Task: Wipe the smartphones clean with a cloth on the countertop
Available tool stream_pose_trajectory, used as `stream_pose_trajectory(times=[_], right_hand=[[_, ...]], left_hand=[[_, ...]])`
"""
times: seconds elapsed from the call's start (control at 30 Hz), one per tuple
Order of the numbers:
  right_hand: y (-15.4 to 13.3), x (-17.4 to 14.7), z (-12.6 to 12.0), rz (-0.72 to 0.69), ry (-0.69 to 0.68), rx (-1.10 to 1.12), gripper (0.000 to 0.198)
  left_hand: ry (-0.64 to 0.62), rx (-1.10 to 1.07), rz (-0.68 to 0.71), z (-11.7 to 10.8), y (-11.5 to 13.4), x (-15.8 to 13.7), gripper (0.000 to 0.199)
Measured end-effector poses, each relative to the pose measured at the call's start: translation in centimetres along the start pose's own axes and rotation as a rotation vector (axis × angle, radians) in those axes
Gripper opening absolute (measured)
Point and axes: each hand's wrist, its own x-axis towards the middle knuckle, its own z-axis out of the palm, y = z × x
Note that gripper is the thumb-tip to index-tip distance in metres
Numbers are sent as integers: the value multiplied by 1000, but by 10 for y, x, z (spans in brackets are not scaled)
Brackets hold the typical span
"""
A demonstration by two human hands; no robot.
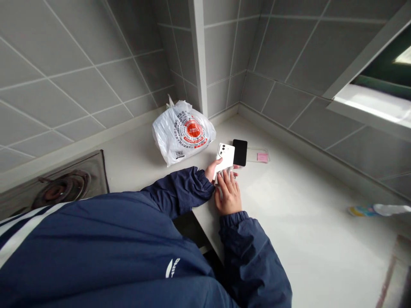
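Note:
A white smartphone [226, 155] lies back side up in my left hand [211, 170], its dark camera lenses at the top corner. My left thumb rests on its back, and fingertips show past its far side. My right hand [230, 196] presses a crumpled white cloth [228, 170] against the phone's lower part, fingers stretched over it. The cloth could also be a tissue. Just right of the phone is a flat black rectangular object [240, 152]. Beside that lies a clear phone case [253, 149] with a pink piece [262, 158] in it.
A white plastic bag [183, 132] with red and black print sits on the pale countertop [289, 184] near the tiled corner. A stove burner [61, 188] is at the left. Against the right wall lies a blurred white, blue and yellow item [379, 210]. A window [382, 81] is above.

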Motion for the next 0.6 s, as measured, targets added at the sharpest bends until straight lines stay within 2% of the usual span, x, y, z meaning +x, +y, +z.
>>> stream_pose_trajectory(times=[0.3, 0.6], right_hand=[[1, 0, -5, -2, -10, 18, 50], [3, -2, -2, 6, -12, 14, 51]], left_hand=[[16, -8, -31, -3, 0, 3, 57], [27, -44, -17, 3, -1, 0, 56]])
